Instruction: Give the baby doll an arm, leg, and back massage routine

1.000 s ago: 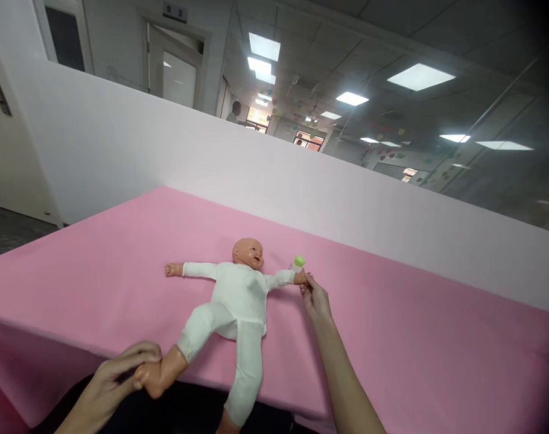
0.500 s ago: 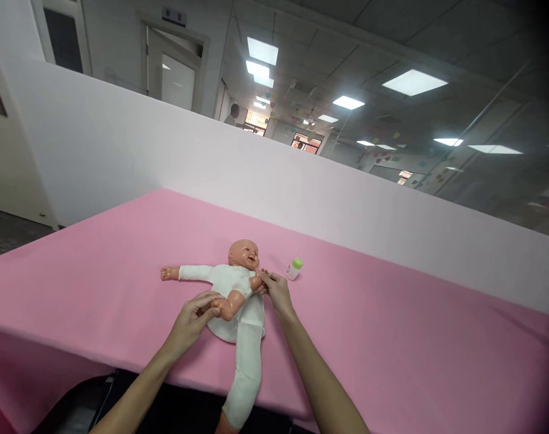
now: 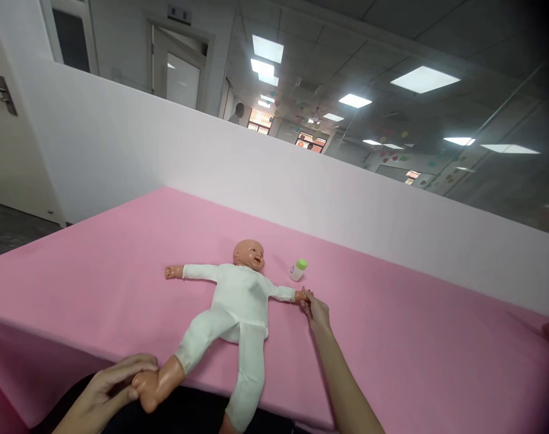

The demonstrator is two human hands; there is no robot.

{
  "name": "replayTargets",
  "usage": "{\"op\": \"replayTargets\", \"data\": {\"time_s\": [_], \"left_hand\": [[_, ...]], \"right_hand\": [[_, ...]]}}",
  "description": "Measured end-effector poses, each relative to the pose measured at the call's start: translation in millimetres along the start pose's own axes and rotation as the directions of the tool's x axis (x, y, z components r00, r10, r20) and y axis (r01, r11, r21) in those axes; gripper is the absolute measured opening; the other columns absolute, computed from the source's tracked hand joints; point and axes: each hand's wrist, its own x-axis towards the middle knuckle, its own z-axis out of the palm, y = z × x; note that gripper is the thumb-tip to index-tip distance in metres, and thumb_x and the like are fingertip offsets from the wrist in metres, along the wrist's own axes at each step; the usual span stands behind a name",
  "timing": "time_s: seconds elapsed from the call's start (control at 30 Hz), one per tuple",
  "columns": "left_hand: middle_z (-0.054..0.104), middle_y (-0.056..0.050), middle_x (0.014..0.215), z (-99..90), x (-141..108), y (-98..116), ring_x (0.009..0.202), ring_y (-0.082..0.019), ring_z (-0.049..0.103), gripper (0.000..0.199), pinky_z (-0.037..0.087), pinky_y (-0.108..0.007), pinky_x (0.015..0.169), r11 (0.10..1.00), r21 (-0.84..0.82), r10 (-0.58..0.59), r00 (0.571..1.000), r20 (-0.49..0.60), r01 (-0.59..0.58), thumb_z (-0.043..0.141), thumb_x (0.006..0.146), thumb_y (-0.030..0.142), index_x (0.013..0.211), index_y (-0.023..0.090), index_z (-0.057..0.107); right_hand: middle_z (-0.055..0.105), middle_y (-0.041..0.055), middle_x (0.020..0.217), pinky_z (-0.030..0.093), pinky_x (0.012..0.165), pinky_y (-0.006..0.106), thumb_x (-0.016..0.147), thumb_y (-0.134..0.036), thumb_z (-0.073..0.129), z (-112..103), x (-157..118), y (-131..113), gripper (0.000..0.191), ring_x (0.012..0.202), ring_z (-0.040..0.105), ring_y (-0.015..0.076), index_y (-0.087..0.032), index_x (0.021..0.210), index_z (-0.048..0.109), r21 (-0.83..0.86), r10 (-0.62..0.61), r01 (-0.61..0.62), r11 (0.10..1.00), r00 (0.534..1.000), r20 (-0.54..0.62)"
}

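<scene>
Baby doll (image 3: 238, 301) on its back on pink-covered counter (image 3: 392, 313), limbs pulled wide: left hand (image 3: 100, 392) fingers (image 3: 134, 364) closed round doll's foot (image 3: 150, 383), right hand (image 3: 316, 312) fingers (image 3: 307, 303) pinching doll's hand (image 3: 300, 296), keeping it spread. Baby bottle (image 3: 298, 270) nearby.

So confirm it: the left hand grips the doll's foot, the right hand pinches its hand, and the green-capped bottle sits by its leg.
No: the head view shows the green-capped bottle by the doll's head, not its leg; the rest stands.
</scene>
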Motion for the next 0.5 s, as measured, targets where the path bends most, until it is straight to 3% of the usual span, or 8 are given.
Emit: {"op": "replayTargets", "data": {"time_s": [0.1,0.23,0.37,0.5], "left_hand": [[0.081,-0.009,0.104,-3.7,-10.5,-2.5,0.097,-0.031,0.077,0.034,0.063,-0.034,0.085,0.999,0.048,0.004,0.998,0.058,-0.007,0.069,0.089,0.055,0.102,0.028,0.085],[0.081,-0.009,0.102,6.6,-1.1,-7.8,0.094,-0.03,0.078,0.037,0.063,-0.031,0.084,1.0,-0.023,-0.02,0.996,-0.083,0.018,0.073,0.085,0.058,0.099,0.025,0.085],[0.08,-0.011,0.107,29.1,35.4,0.0,0.104,-0.033,0.076,0.049,0.061,-0.034,0.092,0.991,-0.133,-0.055,0.979,-0.194,0.029,0.075,0.081,0.065,0.099,0.02,0.085],[0.079,-0.013,0.112,56.3,81.6,19.6,0.112,-0.035,0.072,0.053,0.059,-0.042,0.099,0.972,-0.235,-0.072,0.984,-0.16,0.032,0.074,0.083,0.065,0.104,0.017,0.083]], "right_hand": [[0.061,-0.0004,0.054,0.053,0.043,0.024,0.061,-0.03,0.095,-4.8,-3.6,2.8,0.034,0.046,0.055,0.0127,-0.016,0.065,0.064,0.006,0.006,-0.006,1.0,1.0,0.017],[0.066,0.0019,0.066,0.058,0.055,0.023,0.067,-0.027,0.092,7.0,-16.7,-16.4,0.025,0.056,0.059,0.0127,-0.015,0.074,0.072,0.046,-0.038,0.033,0.998,0.992,0.121],[0.068,0.0028,0.072,0.056,0.057,0.025,0.071,-0.036,0.089,38.5,-44.3,-39.7,0.028,0.06,0.058,0.0135,-0.015,0.084,0.078,0.103,-0.146,0.118,0.988,0.928,0.344],[0.063,-0.0006,0.063,0.049,0.054,0.023,0.064,-0.044,0.095,75.6,-74.0,-35.4,0.038,0.055,0.053,0.0103,-0.015,0.075,0.074,0.087,-0.152,0.125,0.988,0.85,0.504]]}}
